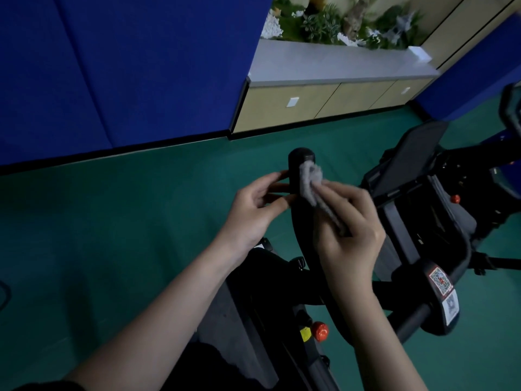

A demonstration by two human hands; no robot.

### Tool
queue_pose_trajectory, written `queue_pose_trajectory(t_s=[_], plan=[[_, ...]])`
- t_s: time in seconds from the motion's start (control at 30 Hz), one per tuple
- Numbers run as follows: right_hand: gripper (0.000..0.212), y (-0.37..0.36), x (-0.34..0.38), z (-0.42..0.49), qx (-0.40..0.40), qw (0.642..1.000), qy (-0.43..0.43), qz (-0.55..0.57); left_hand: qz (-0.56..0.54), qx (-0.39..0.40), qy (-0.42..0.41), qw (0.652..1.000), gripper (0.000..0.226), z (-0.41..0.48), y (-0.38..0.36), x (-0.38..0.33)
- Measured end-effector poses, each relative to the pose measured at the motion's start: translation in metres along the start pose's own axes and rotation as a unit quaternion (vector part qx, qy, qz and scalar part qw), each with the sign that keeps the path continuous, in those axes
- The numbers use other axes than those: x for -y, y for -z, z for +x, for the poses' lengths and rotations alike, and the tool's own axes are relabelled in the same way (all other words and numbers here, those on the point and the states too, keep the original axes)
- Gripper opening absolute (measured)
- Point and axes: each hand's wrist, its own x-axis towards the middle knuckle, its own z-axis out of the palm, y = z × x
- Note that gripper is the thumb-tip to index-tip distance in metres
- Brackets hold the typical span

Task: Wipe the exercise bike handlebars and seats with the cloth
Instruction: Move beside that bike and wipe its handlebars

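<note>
Red knob: nearest, low on the bike frame, untouched.
Right hand: grips the grey cloth and presses it to the right side of the handlebar, evidently to rub it.
Left hand: thumb and fingers pinch the opposite side, apparently steadying it.
Handlebar: black, its capped end just above the cloth.
Counter: far, carries plants.

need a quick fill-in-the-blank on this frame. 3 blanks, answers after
1. The grey cloth is held by the ___.
2. The cloth is pressed against the black ___, near its rounded tip.
3. The floor is ___.
Missing words: right hand; handlebar; green.
</note>
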Motion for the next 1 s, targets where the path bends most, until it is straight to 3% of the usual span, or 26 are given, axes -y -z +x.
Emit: queue_pose_trajectory(t_s=[0.13,0.3,0.43,0.53,0.7,0.83,0.93,1.0], plan=[[0.035,-0.003,0.006,-0.002,0.017,0.998,-0.038,0.036,0.002,-0.021,0.001,1.000,0.038,-0.003,0.000,0.002],[0.030,0.009,0.002,-0.006,0.041,0.977,-0.177,0.114,0.032,-0.071,0.018,0.997,0.034,-0.010,-0.004,0.005],[0.026,-0.008,0.007,0.029,-0.005,0.967,-0.204,0.156,0.037,-0.093,0.018,0.995,0.034,-0.018,-0.012,0.002],[0.021,-0.021,0.002,0.040,0.019,0.954,-0.241,0.179,0.043,-0.106,0.026,0.993,0.037,-0.022,-0.015,-0.001],[0.022,-0.016,-0.007,0.035,0.062,0.954,-0.202,0.213,0.070,-0.117,0.038,0.990,0.038,-0.027,-0.018,-0.006],[0.013,-0.017,-0.007,0.036,0.047,0.967,-0.162,0.189,0.074,-0.121,0.035,0.989,0.035,-0.030,-0.021,-0.006],[0.031,-0.017,-0.013,0.030,0.042,0.962,-0.200,0.179,0.074,-0.120,0.029,0.990,0.033,-0.030,-0.021,-0.005],[0.027,-0.015,-0.019,0.022,0.051,0.957,-0.224,0.179,0.074,-0.121,0.026,0.990,0.032,-0.030,-0.021,-0.005]])
